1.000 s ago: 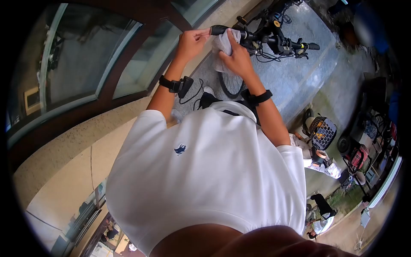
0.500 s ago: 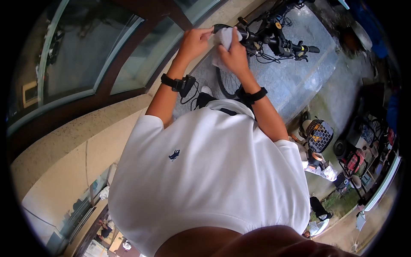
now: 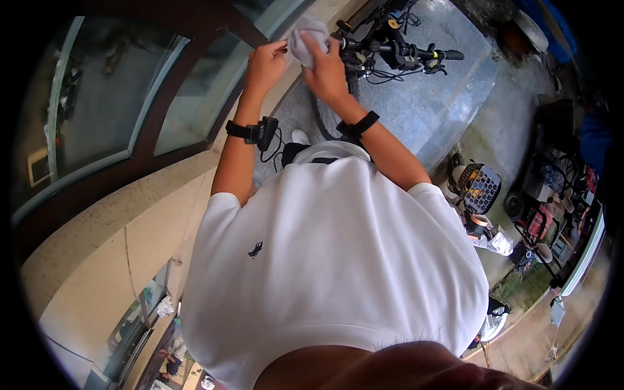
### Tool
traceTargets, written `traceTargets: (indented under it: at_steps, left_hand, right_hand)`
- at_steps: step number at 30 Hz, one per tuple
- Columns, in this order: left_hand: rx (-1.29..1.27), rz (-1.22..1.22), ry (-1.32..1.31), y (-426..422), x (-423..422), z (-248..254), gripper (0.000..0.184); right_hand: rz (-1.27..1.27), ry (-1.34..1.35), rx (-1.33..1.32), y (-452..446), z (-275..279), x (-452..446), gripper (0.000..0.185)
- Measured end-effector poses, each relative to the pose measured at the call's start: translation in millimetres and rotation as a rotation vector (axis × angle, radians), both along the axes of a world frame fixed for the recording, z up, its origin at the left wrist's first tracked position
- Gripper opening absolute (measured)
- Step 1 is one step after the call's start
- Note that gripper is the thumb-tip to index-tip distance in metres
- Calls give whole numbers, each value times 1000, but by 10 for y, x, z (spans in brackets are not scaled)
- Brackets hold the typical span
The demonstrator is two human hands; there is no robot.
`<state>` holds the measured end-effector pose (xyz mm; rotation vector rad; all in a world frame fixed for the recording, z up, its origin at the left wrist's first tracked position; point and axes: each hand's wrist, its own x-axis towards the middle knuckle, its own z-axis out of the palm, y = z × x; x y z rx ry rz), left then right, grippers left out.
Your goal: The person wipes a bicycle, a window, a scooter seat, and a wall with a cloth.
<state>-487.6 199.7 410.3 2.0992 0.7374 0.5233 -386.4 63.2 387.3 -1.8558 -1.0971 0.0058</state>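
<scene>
A bicycle (image 3: 390,49) stands ahead of me, its handlebar running across the top of the view. My right hand (image 3: 327,70) is closed around a crumpled grey cloth (image 3: 308,40), pressed about the left end of the handlebar. The cloth hides most of the grip there. Beside it, my left hand (image 3: 265,65) is pinched at the dark outer tip of that grip, which shows only as a small bit at the fingertips. The right-hand grip (image 3: 450,55) is untouched. Part of the front tyre (image 3: 318,117) shows below my hands.
A ledge (image 3: 130,175) with brown-framed windows (image 3: 201,97) runs along my left. On the right are a dark basket-like item (image 3: 481,188), a roll of tape (image 3: 479,221) and a red-and-black cart (image 3: 539,221) among clutter. Grey-blue concrete (image 3: 448,97) lies beyond the bicycle.
Both hands, the cloth and the bicycle appear further left and slightly higher as the view shifts. The cloth now covers the grip part that showed between my hands.
</scene>
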Motion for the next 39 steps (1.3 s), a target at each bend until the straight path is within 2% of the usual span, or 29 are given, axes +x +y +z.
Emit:
traceTargets:
  at_steps: [1, 2, 3, 4, 5, 7, 8, 9, 10, 11, 13, 14, 15, 17, 18, 20, 21, 23, 24, 27, 29, 31, 33, 35, 39]
  left_hand:
    - [10, 51, 116, -71, -8, 161, 37]
    - [18, 95, 231, -111, 21, 251, 36]
    - [12, 73, 221, -48, 17, 150, 36]
    - [184, 40, 41, 65, -6, -68, 34]
    - [346, 17, -148, 87, 65, -229, 32]
    - [313, 33, -129, -81, 215, -88, 31]
    - [315, 64, -85, -149, 246, -15, 30]
    - [303, 89, -91, -204, 316, -17, 30]
    - [401, 73, -35, -256, 408, -26, 29]
    - [498, 52, 33, -298, 472, -53, 27]
    - [510, 66, 62, -267, 601, -207, 24]
    - [607, 93, 140, -237, 667, -281, 26]
    - [701, 118, 218, -251, 716, -321, 28]
    - [722, 179, 280, -326, 797, -311, 32]
    - [748, 230, 342, -312, 824, -300, 36]
    - [718, 235, 398, -257, 851, -296, 40]
    - [685, 229, 434, -280, 856, -304, 43]
    - [686, 238, 519, -349, 869, -252, 44]
    - [695, 255, 586, -337, 904, -215, 46]
    - [773, 288, 574, -322, 918, -251, 48]
    - [729, 289, 613, -330, 955, -221, 48]
    - [680, 278, 656, -366, 982, -205, 48]
    - [723, 286, 656, -384, 996, -209, 49]
    - [757, 285, 654, -373, 1016, -221, 49]
    - [782, 271, 633, -361, 998, -222, 49]
  right_hand:
    - [-10, -5, 7, -10, 25, 19, 70]
    - [89, 38, -37, -59, 46, 42, 68]
    - [181, 79, -93, -170, 74, 77, 66]
    - [227, 107, -185, -319, 225, 168, 57]
    - [201, 88, -210, -499, 255, 290, 57]
    - [178, 213, -130, -857, 291, 499, 49]
    - [144, 182, -1, -1069, 278, 660, 44]
    - [52, 153, 39, -1280, 164, 862, 44]
    - [-35, 129, 85, -1491, -6, 1068, 44]
    - [-160, 261, 126, -1701, -144, 1245, 45]
    - [-397, 177, -88, -2104, -570, 1796, 47]
    - [-473, 323, -132, -2269, -833, 2076, 46]
    - [-466, 324, -135, -2416, -1001, 2229, 46]
    - [-688, 208, -379, -2522, -1172, 2576, 48]
    - [-668, 209, -374, -2462, -1200, 2795, 48]
    - [-535, 7, -246, -2466, -1344, 2982, 55]
    - [-529, 24, -261, -2474, -1378, 3008, 55]
    - [-257, -303, -250, -2302, -1322, 3232, 62]
    - [-224, -389, -301, -2243, -1353, 3320, 66]
    - [-257, -241, -407, -2241, -1368, 3590, 66]
    - [-277, -230, -412, -2228, -1343, 3829, 62]
    - [-373, -138, -619, -2235, -1409, 4118, 56]
    - [-412, -114, -647, -2189, -1469, 4290, 50]
    - [-441, 54, -710, -2096, -1457, 4372, 47]
    - [-412, -58, -630, -2065, -1506, 3996, 44]
